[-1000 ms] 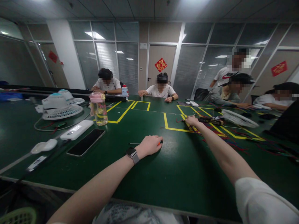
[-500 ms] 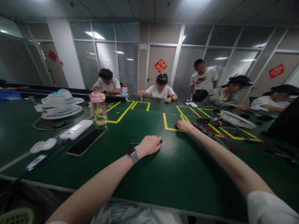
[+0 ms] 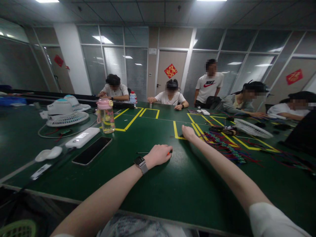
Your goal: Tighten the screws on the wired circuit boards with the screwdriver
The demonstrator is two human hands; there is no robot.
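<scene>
My left hand [image 3: 160,154] rests on the green table, its fingers closed over a screwdriver [image 3: 142,152]. The thin shaft sticks out to the left beneath the wrist side, and a bit of orange and black handle shows at the fingertips. Farther out, my right hand [image 3: 188,132] is curled closed inside a rectangle of yellow tape [image 3: 175,128]. Its fingers face away, so whatever they hold is hidden. Just right of that forearm lies a row of small green circuit boards with red and blue wires [image 3: 225,146].
On the left are a phone [image 3: 92,150], a white power bank [image 3: 82,137], a pink-lidded bottle [image 3: 105,115] and white fan parts [image 3: 65,113]. A fan grille [image 3: 253,127] lies at right. Several people sit or stand around the table's far side.
My right hand has shifted slightly left, and its fingers now look more curled. My left hand keeps its place on the screwdriver. The standing person has moved a little left.
</scene>
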